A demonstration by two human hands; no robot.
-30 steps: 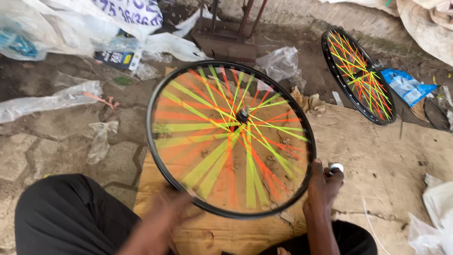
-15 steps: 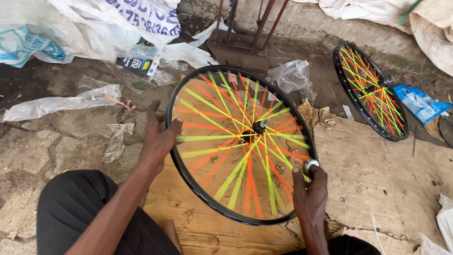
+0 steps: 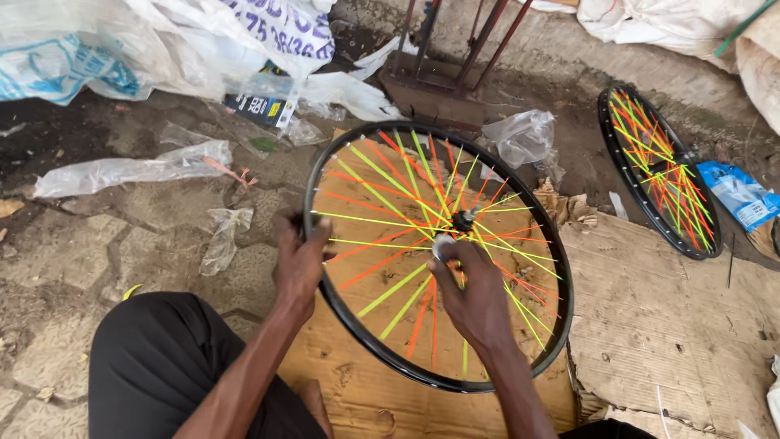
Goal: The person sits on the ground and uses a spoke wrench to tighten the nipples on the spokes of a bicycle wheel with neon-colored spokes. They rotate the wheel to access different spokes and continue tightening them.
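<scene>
A black bicycle wheel rim (image 3: 561,268) with yellow, orange and red spokes lies in front of me over cardboard. My left hand (image 3: 297,258) grips the rim at its left side, fingers wrapped over the edge. Over the spokes near the hub (image 3: 465,218), my right hand (image 3: 471,293) is closed on a small silver tool (image 3: 443,246) whose tip points at the hub. My left knee in black trousers (image 3: 162,366) is at the lower left.
A second spoked wheel (image 3: 660,172) leans at the upper right beside a blue packet (image 3: 738,193). Flattened cardboard (image 3: 674,325) covers the ground to the right. Clear plastic bags (image 3: 130,169) and white sacks (image 3: 154,41) lie at the left; a rusty metal stand (image 3: 439,77) stands behind.
The wheel has stopped spinning and its spokes are now sharp. My right hand moved from the rim's right edge inward to the hub with the silver tool. My left hand stays on the left rim.
</scene>
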